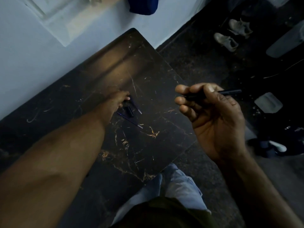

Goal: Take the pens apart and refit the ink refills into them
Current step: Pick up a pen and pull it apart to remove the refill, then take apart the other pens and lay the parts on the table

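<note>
My right hand (212, 112) is raised over the table's right edge and grips a black pen barrel (230, 92) between thumb and fingers, its end sticking out to the right. My left hand (119, 100) reaches down to a small heap of pen parts on the dark marble-patterned table (148, 71). Its fingertips touch a dark piece there; whether they pinch it is hidden. Beside that hand lie a short black pen piece (130, 111) and a thin blue ink refill (130, 120), slanting down to the right.
The table stands against a pale wall (24, 55). On the dark floor to the right are a pair of grey shoes (233, 33), a grey pad (268, 102) and another shoe (278, 146). My legs in light jeans (177, 183) are below the table.
</note>
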A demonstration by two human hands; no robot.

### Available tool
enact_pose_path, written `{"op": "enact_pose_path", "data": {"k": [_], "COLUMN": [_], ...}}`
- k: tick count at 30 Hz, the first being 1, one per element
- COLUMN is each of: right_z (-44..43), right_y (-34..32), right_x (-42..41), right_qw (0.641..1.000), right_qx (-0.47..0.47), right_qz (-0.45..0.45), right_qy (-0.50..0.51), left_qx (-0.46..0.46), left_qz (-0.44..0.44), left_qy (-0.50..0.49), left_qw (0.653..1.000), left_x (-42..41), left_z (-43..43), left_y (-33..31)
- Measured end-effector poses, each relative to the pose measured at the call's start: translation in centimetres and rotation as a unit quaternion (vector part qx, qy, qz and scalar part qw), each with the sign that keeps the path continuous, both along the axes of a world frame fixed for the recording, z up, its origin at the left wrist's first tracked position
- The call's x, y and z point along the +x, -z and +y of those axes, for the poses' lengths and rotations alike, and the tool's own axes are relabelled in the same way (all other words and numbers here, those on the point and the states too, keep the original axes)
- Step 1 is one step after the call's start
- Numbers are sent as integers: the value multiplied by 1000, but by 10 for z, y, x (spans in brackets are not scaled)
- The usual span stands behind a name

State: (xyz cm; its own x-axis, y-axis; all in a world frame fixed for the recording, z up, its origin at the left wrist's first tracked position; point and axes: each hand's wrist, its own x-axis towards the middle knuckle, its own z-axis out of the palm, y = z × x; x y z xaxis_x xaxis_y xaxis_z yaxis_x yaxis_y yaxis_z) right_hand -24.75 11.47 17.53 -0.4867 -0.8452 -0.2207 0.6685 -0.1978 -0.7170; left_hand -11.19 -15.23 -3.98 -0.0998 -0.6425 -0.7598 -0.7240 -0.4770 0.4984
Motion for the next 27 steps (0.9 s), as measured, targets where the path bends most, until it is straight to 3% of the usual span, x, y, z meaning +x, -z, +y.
{"op": "enact_pose_path", "data": {"k": [4,17,27], "right_z": [-6,-10,-4], "right_y": [4,7,9], "right_x": [1,6,4], "right_qw": [1000,1000,1000], "right_qx": [-3,-4,-3], "right_qz": [-2,6,4], "right_qy": [-9,-29,-27], "left_qx": [-18,-104,-114], "left_qz": [-6,-86,-88], "left_qy": [-29,32,33], "left_qw": [999,990,989], "left_x": [5,16,19], "left_z": [1,5,8], "left_y": [8,9,3]}}
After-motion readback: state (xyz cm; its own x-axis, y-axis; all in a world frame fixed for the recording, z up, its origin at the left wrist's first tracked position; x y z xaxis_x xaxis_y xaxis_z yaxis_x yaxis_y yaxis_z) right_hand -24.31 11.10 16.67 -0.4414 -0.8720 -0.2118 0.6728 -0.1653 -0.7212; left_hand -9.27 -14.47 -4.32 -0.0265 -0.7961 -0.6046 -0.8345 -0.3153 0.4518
